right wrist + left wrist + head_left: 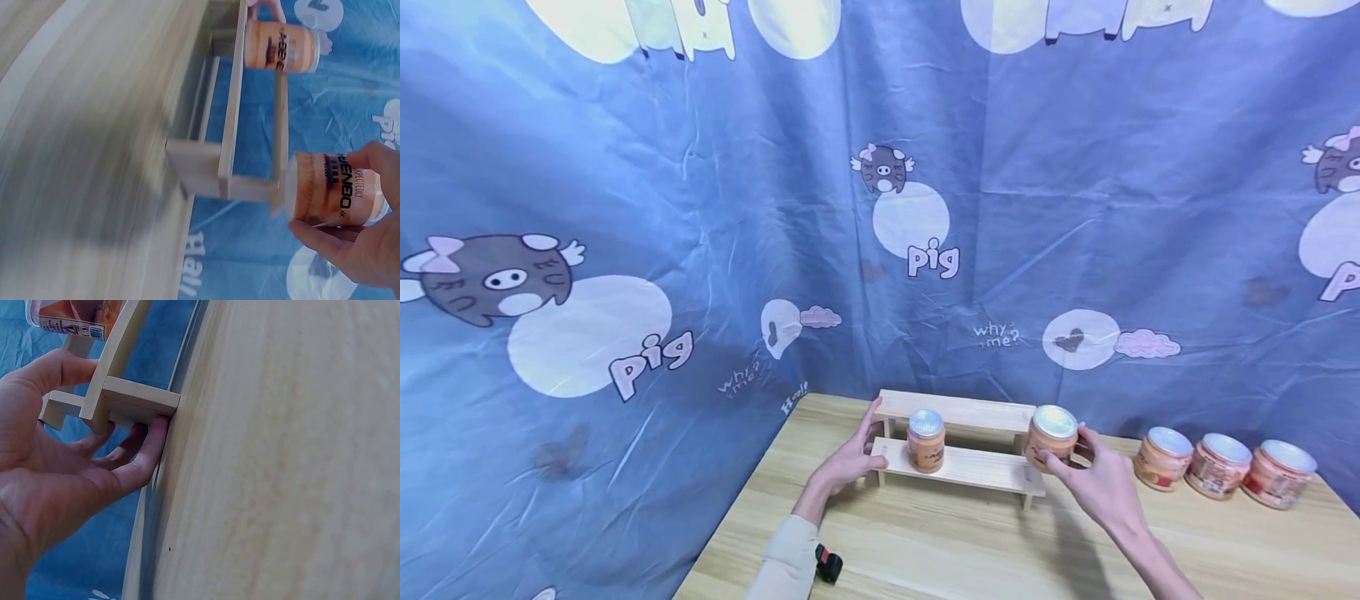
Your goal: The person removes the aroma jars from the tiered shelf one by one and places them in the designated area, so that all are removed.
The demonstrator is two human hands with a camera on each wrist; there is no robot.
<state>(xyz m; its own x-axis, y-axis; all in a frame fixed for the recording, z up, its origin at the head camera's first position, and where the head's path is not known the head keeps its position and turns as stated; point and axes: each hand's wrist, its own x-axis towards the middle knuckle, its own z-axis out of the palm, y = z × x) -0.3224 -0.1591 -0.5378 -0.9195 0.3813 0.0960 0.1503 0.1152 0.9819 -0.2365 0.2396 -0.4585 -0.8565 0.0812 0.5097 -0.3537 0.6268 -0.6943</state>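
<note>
A two-step wooden shelf point(958, 464) stands on the table by the curtain. My left hand point(847, 457) holds its left end; in the left wrist view the thumb lies over the lower step's end point(140, 394) and the fingers reach beneath. One orange jar point(927, 446) with a silvery lid stands on the lower step, toward the left. My right hand point(1103, 486) grips a second orange jar point(334, 189) by its sides at the right end of the upper step. Whether that jar touches the step, I cannot tell.
Three more jars stand in a row on the table at the right: a near one point(1163, 460), a middle one point(1218, 467) and an outer one point(1279, 475). A blue pig-print curtain point(880, 333) hangs behind and left. Something small and black point(828, 565) shows beside my left sleeve.
</note>
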